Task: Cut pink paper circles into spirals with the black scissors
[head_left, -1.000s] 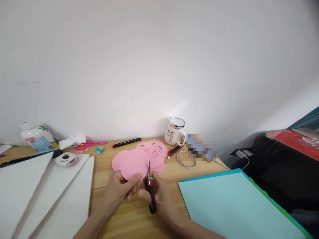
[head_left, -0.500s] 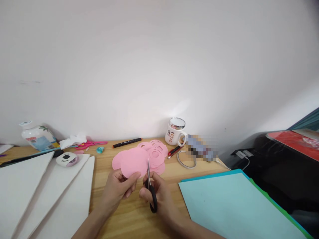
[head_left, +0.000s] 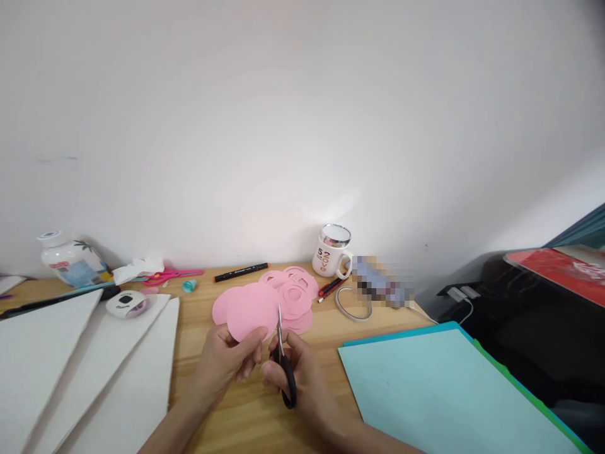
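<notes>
One cut: we work it at lower centre.
Left hand (head_left: 222, 362): pinching pink paper (head_left: 248, 309).
Right hand (head_left: 307, 378): gripping scissors (head_left: 286, 378) at its edge.
Curve: paper needs turning, we judge.

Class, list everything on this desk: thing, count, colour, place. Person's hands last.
pink paper shape: one, pink, in left hand
black scissors: one, black, in right hand
cut-outs: pile, pink, behind the shape
mug: one, white, by the wall
marker: one, black, left of mug
pink scissors: one, pink, far left
white sheets: three, white, left
teal sheet: one, teal, right
table: one, wooden, beneath all
left hand: one, pinching the pink paper shape
right hand: one, gripping the black scissors
</notes>
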A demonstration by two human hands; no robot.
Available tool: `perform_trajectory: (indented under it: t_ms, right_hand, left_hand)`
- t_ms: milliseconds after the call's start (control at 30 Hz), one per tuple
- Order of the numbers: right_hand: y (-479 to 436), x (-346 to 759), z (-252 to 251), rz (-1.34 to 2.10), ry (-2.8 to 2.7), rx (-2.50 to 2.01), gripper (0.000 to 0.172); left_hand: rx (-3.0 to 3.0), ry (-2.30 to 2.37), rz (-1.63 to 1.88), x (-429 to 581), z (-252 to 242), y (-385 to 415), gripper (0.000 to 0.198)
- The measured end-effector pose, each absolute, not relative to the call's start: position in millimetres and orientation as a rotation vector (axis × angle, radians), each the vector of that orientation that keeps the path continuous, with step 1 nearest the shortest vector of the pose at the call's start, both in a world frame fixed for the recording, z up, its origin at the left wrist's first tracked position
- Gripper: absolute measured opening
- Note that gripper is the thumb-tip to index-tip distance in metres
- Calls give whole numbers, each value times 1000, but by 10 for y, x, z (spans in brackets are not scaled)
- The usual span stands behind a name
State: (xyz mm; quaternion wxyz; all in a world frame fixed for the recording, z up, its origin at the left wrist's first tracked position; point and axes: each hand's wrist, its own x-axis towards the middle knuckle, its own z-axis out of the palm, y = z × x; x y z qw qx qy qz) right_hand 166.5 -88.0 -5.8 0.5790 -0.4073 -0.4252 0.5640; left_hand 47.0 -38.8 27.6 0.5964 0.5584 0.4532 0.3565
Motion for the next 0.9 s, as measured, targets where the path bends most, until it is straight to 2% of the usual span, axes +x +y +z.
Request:
perform_trajectory:
  t_ms: [200,900]
  right_hand:
    - [-874,1679,2,1309,-1001,-888,38]
    - [-850,1693,-31,1300,-978,-880,36]
  left_hand:
    - [1335,1098,873,489,281,-388,40]
    - [1323,1091,832,436,213,-332,35]
